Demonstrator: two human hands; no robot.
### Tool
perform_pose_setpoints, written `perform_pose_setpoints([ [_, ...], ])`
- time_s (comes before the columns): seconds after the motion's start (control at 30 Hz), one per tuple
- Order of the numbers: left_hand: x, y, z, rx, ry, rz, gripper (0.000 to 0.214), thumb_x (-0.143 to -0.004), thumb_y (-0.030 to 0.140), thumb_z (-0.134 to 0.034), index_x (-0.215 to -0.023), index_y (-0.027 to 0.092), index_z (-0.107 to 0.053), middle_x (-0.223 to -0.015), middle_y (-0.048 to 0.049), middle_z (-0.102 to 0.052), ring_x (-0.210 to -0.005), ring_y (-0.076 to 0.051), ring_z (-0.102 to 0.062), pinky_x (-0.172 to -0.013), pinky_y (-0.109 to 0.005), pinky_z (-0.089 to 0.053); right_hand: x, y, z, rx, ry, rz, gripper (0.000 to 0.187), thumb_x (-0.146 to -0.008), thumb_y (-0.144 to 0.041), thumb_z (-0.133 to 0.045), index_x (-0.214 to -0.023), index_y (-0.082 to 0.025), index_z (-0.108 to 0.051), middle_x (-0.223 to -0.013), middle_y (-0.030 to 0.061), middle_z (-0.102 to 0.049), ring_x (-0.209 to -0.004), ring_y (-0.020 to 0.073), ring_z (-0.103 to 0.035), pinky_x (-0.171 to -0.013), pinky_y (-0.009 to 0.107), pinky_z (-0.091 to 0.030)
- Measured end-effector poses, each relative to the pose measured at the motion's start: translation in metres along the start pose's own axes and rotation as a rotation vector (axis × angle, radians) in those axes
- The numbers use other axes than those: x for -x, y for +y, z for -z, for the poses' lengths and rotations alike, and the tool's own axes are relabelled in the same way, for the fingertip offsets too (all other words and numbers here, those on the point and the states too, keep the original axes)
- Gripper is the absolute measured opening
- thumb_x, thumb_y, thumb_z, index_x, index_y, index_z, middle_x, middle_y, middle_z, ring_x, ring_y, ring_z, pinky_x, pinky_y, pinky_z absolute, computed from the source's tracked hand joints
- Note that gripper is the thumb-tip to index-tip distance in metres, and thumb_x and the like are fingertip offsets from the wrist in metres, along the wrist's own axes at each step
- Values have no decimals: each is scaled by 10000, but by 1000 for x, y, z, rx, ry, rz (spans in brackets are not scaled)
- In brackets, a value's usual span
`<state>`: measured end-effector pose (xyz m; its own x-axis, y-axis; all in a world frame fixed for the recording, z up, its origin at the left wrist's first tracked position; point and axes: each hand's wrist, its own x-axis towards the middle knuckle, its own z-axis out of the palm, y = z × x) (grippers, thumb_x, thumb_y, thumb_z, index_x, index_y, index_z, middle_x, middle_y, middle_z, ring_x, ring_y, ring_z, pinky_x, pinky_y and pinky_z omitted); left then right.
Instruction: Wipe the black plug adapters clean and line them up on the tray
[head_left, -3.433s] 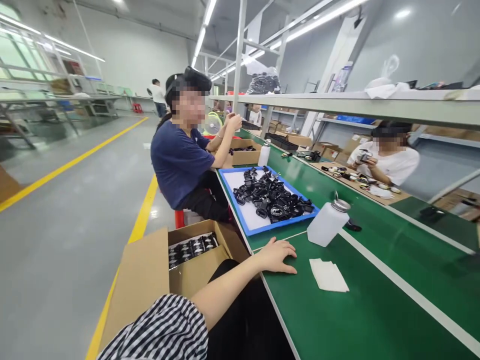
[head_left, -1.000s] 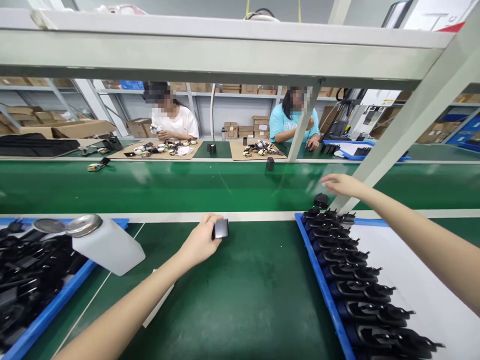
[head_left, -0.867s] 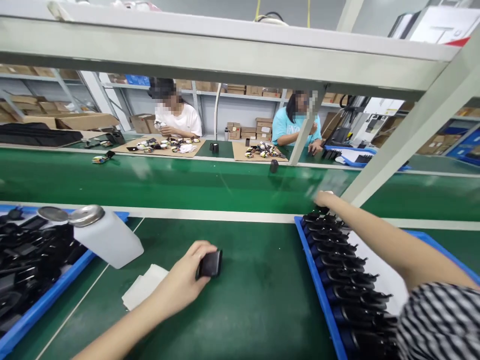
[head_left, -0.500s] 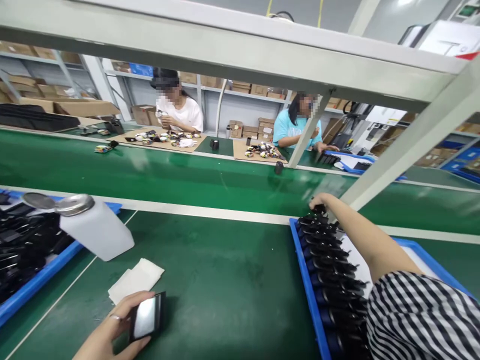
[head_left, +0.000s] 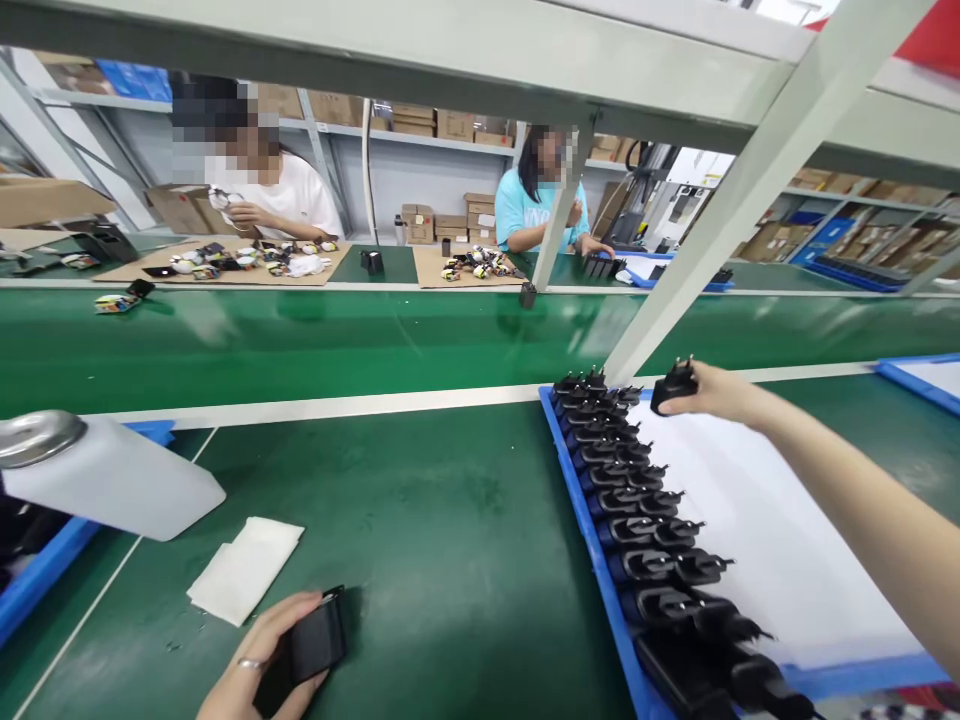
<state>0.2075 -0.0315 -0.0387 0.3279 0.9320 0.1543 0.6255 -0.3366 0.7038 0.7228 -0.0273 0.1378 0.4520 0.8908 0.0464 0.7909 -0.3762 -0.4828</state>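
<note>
Between the thumb and fingers of my left hand [head_left: 262,655] is a black plug-in power adapter [head_left: 319,640], held low over the green bench. My right hand [head_left: 709,392] pinches another black power adapter [head_left: 673,386], its metal prongs pointing up, above the far end of a blue tray [head_left: 592,540]. Inside that tray, rows of black adapters [head_left: 637,500] line the left side, prongs up, beside bare white lining. A folded white cloth [head_left: 246,570] lies on the bench just beyond my left hand.
A white bottle with a metal top [head_left: 112,475] stands at the left, by another blue tray [head_left: 45,580] of black parts. Past the green conveyor [head_left: 337,340], two people sit at work. A slanted metal post [head_left: 720,225] rises behind the right tray.
My right hand has moved right and nearer, lifting an adapter away from the rows. The left hand has turned its adapter, so a dark face shows instead of the shiny one. The view has shifted right.
</note>
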Motion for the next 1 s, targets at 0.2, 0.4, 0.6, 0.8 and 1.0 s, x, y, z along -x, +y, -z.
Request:
perform_pose_setpoints([
  [0.2, -2, 16, 0, -56, 56, -65, 341, -640, 373, -480, -959, 254, -452, -1009, -39, -528, -930, -206, -512, -772, -357, -447, -6, 49, -82, -167, 154, 54, 365, -546, -355, -585, -820, -204, -396, -636, -2, -550, -640, 187, -548, -570, 325, -445],
  [0.4, -2, 18, -1, -41, 28, -15, 380, -631, 407, -472, -967, 235, -432, -1010, -49, -515, -941, -209, -497, -800, -357, -421, -8, 50, -89, -109, 144, 73, 398, -593, -274, -554, -961, -184, -434, -729, 37, -578, -711, 214, -539, -641, 350, -419],
  [0.6, -10, 26, 2, -58, -23, 30, 445, -581, 466, -484, -955, 233, -428, -997, -48, -508, -928, -231, -488, -829, -392, -381, -4, 39, -83, -70, 83, 3, 375, -602, -178, -531, -972, -143, -482, -901, 77, -578, -829, 221, -515, -712, 322, -402],
  [0.8, -9, 25, 5, -44, -96, 96, 491, -590, 492, -477, -1013, 256, -398, -1049, -38, -474, -953, -233, -468, -819, -387, -383, 30, 32, -49, -112, 7, -149, 563, -546, -151, -600, -1080, -106, -427, -1037, 125, -528, -857, 220, -522, -749, 326, -407],
  [1.0, -8, 36, 6, -153, -56, 65, 520, -605, 502, -445, -1023, 196, -406, -1043, -78, -465, -946, -246, -463, -821, -389, -376, 185, 37, -50, -466, 300, -157, 418, -781, -403, -283, -1109, -160, -377, -1149, 103, -441, -1009, 182, -448, -845, 341, -355],
])
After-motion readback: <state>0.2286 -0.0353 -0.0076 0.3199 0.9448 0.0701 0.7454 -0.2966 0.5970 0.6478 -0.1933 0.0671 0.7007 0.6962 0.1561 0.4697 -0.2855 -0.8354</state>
